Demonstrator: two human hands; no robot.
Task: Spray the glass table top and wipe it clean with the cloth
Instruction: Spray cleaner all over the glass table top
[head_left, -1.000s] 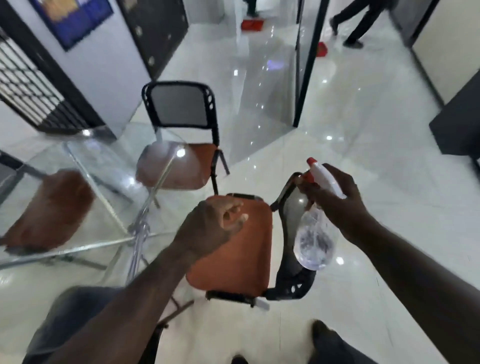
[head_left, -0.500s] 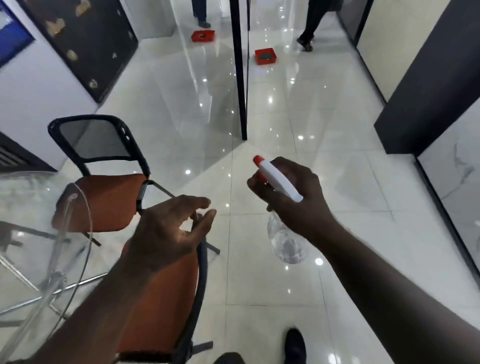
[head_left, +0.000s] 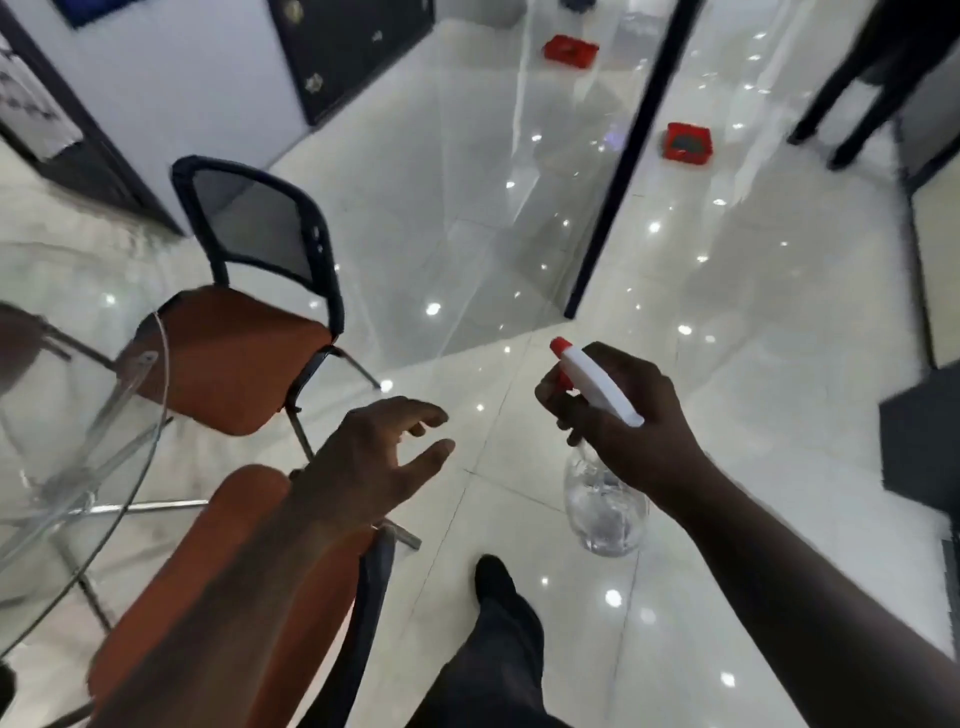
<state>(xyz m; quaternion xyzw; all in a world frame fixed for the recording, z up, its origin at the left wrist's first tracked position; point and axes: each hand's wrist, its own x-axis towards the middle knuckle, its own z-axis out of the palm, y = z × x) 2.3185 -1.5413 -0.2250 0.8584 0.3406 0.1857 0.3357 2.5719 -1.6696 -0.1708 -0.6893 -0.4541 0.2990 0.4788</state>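
My right hand (head_left: 631, 431) grips a clear spray bottle (head_left: 602, 512) with a white head and red nozzle, held over the floor right of centre. My left hand (head_left: 376, 462) hovers with fingers spread and nothing in it, above the back of the nearest orange chair. The round glass table top (head_left: 78, 467) shows at the left edge, with its metal frame visible through it. No cloth is in view.
Two orange chairs with black frames stand by the table: one (head_left: 234, 358) at upper left, one (head_left: 218, 597) just under my left arm. My shoe (head_left: 496, 582) is on the glossy white tile. A black post (head_left: 618, 171), two red trays and another person's legs (head_left: 852, 104) lie beyond.
The view has swung right and then a little back, so the table slid to the left edge. My left hand opened and rose off the chair. The right hand keeps the bottle.
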